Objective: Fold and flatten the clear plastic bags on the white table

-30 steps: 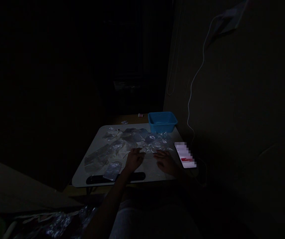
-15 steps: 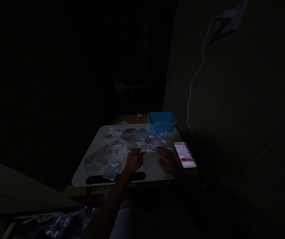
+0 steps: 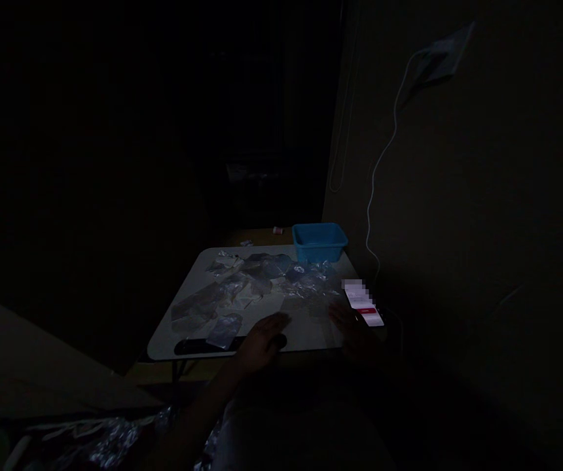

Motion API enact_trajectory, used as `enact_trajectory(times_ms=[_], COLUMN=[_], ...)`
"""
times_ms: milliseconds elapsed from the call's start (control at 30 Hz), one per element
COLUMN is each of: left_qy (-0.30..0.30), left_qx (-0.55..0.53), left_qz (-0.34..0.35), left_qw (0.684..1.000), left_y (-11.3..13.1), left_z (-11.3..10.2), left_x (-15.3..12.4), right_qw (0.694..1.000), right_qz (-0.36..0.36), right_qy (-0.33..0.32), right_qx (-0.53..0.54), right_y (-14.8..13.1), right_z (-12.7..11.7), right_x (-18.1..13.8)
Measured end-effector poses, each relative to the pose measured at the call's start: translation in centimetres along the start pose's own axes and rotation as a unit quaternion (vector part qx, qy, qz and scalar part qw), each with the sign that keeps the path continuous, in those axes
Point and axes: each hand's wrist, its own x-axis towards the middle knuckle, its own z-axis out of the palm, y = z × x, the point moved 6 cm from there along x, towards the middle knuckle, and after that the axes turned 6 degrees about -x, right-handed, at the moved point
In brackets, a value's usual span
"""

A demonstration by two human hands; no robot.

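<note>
The room is very dark. A small white table [image 3: 163, 340] carries a scatter of clear plastic bags [image 3: 256, 281]. My left hand [image 3: 262, 340] rests at the table's near edge, fingers stretched forward onto the tabletop. My right hand [image 3: 347, 327] lies near the front right corner beside a lit phone [image 3: 363, 304], dim and smeared. Between the two hands a faint clear sheet [image 3: 306, 320] seems to lie on the table. Whether either hand grips it is hidden by the dark.
A blue plastic tub [image 3: 319, 241] stands at the table's far right corner. A white cable [image 3: 380, 157] hangs down the right wall from a plug. More crinkled plastic [image 3: 109, 445] lies on the floor at the lower left.
Both hands have drawn back from the bag pile toward the near edge of the table. The view has shifted slightly.
</note>
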Motion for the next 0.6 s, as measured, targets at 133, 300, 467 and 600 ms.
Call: enact_trajectory(times_ms=[133, 300, 467, 600], left_qy=[-0.059, -0.045, 0.004, 0.025], left_qx=[0.038, 0.093, 0.086, 0.057], left_qz=[0.017, 0.022, 0.018, 0.012], left_qw=[0.997, 0.994, 0.996, 0.998], left_y=[1.3, 1.7, 2.1, 3.0], left_z=[0.7, 1.7, 1.4, 0.6], left_x=[-0.7, -0.2, -0.4, -1.3], right_qw=[1.000, 1.000, 0.999, 0.998], right_qz=[0.008, 0.022, 0.024, 0.034], right_qy=[-0.024, -0.013, 0.012, 0.038], right_qx=[-0.014, 0.009, 0.017, 0.034], right_y=[-0.5, -0.9, -1.5, -1.8], right_z=[0.2, 1.3, 0.9, 0.5], right_x=[-1.2, -0.1, 0.9, 1.1])
